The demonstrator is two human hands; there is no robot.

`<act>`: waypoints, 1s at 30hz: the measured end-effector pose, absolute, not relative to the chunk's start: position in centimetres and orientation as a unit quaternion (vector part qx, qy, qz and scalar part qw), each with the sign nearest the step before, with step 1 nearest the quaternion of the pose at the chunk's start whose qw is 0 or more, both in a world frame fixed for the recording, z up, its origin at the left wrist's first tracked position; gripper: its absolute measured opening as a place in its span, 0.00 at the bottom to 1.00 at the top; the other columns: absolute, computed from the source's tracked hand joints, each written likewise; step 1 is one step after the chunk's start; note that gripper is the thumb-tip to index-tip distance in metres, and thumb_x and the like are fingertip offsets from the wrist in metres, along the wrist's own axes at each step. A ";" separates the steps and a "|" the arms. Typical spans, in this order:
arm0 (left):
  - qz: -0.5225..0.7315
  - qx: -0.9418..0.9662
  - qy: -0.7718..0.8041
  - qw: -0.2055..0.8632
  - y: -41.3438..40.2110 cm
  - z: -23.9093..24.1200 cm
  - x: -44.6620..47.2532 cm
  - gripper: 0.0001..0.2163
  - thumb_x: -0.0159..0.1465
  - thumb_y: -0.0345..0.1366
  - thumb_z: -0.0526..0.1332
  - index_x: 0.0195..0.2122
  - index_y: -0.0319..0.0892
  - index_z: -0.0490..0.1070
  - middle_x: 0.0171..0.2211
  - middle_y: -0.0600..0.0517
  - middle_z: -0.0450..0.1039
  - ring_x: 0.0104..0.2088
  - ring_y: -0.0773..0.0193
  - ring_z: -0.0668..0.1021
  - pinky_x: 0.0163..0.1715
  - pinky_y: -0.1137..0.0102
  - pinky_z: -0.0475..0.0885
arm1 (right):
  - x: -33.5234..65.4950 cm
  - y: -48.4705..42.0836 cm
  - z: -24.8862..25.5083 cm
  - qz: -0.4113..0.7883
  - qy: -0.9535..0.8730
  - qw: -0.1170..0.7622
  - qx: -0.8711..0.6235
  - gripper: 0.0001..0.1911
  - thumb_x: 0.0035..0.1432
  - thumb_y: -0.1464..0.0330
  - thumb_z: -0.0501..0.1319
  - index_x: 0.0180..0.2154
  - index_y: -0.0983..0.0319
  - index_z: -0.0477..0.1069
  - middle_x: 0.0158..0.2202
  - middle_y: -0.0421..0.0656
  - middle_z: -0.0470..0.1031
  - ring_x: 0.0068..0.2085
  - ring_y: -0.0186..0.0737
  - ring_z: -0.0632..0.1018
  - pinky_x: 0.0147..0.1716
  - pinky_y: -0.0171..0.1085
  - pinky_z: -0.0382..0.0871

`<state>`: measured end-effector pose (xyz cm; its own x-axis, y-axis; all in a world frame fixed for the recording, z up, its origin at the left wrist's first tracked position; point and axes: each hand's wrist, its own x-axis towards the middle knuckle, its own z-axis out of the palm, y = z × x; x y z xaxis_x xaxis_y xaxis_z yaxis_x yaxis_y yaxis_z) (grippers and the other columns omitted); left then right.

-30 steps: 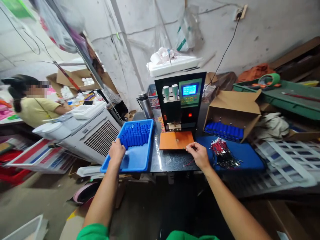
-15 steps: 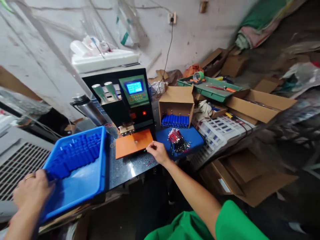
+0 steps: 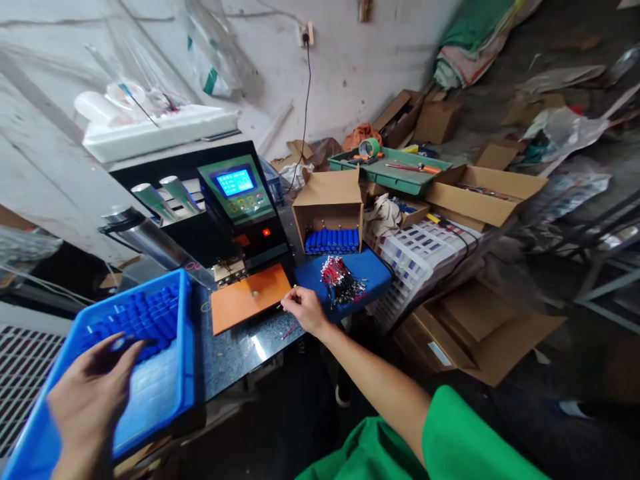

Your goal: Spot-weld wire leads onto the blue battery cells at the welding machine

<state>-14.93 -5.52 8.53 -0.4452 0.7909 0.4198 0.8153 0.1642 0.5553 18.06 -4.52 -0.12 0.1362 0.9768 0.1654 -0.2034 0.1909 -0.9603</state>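
My left hand (image 3: 93, 390) is over the blue plastic bin (image 3: 187, 340), thumb and fingers closed round a blue wrapped cylinder (image 3: 119, 345) that looks like a battery cell. Rows of similar blue cells (image 3: 155, 307) fill the far part of the bin. My right hand (image 3: 306, 310) pinches a thin wire lead at the near right corner of the orange plate (image 3: 245, 303); the lead's tip is too small to make out well. Behind that plate stands a black spot welder (image 3: 277, 243) with a lit blue screen. A pile of red and black wire leads (image 3: 343, 280) lies right of my right hand.
An open carton (image 3: 327, 193) holding blue cells stands behind the blue pad (image 3: 377, 273). Farther right are a green tool tray (image 3: 400, 177), a white crate (image 3: 400, 253) and open cardboard boxes (image 3: 465, 333). A steel flask (image 3: 143, 233) leans at the left.
My left hand has risen from the bin's left side and moved right, now with a blue cell between its fingers. The right hand stays by the orange plate. The view has shifted right.
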 end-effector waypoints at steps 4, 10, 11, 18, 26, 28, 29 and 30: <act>-0.431 -0.596 -0.666 -0.126 -3.2 7.7 -6.6 0.26 0.49 0.54 0.66 0.45 0.43 0.76 0.35 0.49 0.81 0.37 0.56 0.80 0.42 0.62 0.75 | 17.8 -4.8 0.3 0.474 -0.459 0.612 -0.436 0.09 0.49 0.61 0.62 0.25 0.60 0.68 0.22 0.38 0.71 0.27 0.36 0.71 0.29 0.35 0.65; -0.438 -0.605 -0.613 -0.256 -0.4 3.4 -1.9 0.27 0.52 0.51 0.64 0.47 0.37 0.74 0.38 0.45 0.79 0.35 0.58 0.81 0.36 0.67 0.76 | 18.8 -5.1 0.3 0.464 -0.464 0.617 -0.434 0.09 0.51 0.62 0.63 0.25 0.61 0.68 0.23 0.38 0.72 0.26 0.35 0.71 0.29 0.35 0.65; -0.439 -0.605 -0.611 -0.261 -0.3 3.1 -1.7 0.25 0.53 0.51 0.64 0.46 0.37 0.74 0.38 0.45 0.79 0.36 0.58 0.81 0.37 0.67 0.76 | 18.9 -5.0 0.3 0.461 -0.466 0.617 -0.435 0.09 0.51 0.62 0.63 0.25 0.61 0.69 0.23 0.38 0.72 0.26 0.35 0.71 0.29 0.35 0.65; -0.479 -0.611 -0.579 -0.250 -0.5 3.7 0.5 0.16 0.53 0.45 0.65 0.36 0.39 0.75 0.31 0.49 0.78 0.32 0.61 0.80 0.35 0.68 0.75 | 18.5 -3.9 0.5 0.460 -0.462 0.624 -0.431 0.10 0.51 0.62 0.63 0.25 0.61 0.69 0.22 0.38 0.72 0.26 0.35 0.71 0.29 0.35 0.65; -0.519 -0.593 -0.538 -0.298 0.2 1.5 1.3 0.13 0.57 0.44 0.64 0.36 0.39 0.73 0.31 0.51 0.76 0.30 0.64 0.77 0.33 0.70 0.72 | 16.8 -1.0 1.3 0.473 -0.435 0.638 -0.424 0.11 0.51 0.60 0.63 0.28 0.61 0.69 0.26 0.40 0.73 0.29 0.38 0.74 0.29 0.36 0.67; -0.523 -0.593 -0.527 -0.311 0.1 1.2 1.3 0.13 0.57 0.44 0.64 0.37 0.39 0.73 0.32 0.51 0.77 0.31 0.64 0.77 0.35 0.70 0.72 | 16.1 0.1 1.6 0.487 -0.430 0.636 -0.418 0.10 0.50 0.60 0.63 0.27 0.61 0.69 0.25 0.39 0.72 0.28 0.37 0.73 0.29 0.35 0.67; -0.527 -0.592 -0.521 -0.317 0.1 1.1 1.3 0.14 0.58 0.44 0.64 0.38 0.39 0.73 0.33 0.51 0.77 0.32 0.63 0.78 0.35 0.69 0.73 | 15.8 0.6 1.7 0.492 -0.429 0.633 -0.416 0.11 0.49 0.60 0.63 0.27 0.61 0.68 0.24 0.39 0.72 0.27 0.37 0.73 0.29 0.35 0.67; -0.531 -0.590 -0.515 -0.324 0.0 1.1 1.3 0.14 0.58 0.44 0.64 0.39 0.40 0.74 0.33 0.50 0.78 0.32 0.63 0.78 0.36 0.69 0.73 | 15.4 1.1 1.7 0.495 -0.429 0.631 -0.415 0.11 0.49 0.60 0.63 0.26 0.61 0.69 0.24 0.39 0.72 0.27 0.36 0.72 0.29 0.35 0.67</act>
<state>1.34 -0.02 1.06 -0.0944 0.9515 0.2928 0.2633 -0.2598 0.9291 15.37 1.13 1.71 0.1416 0.9813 0.1301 -0.2700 0.1648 -0.9487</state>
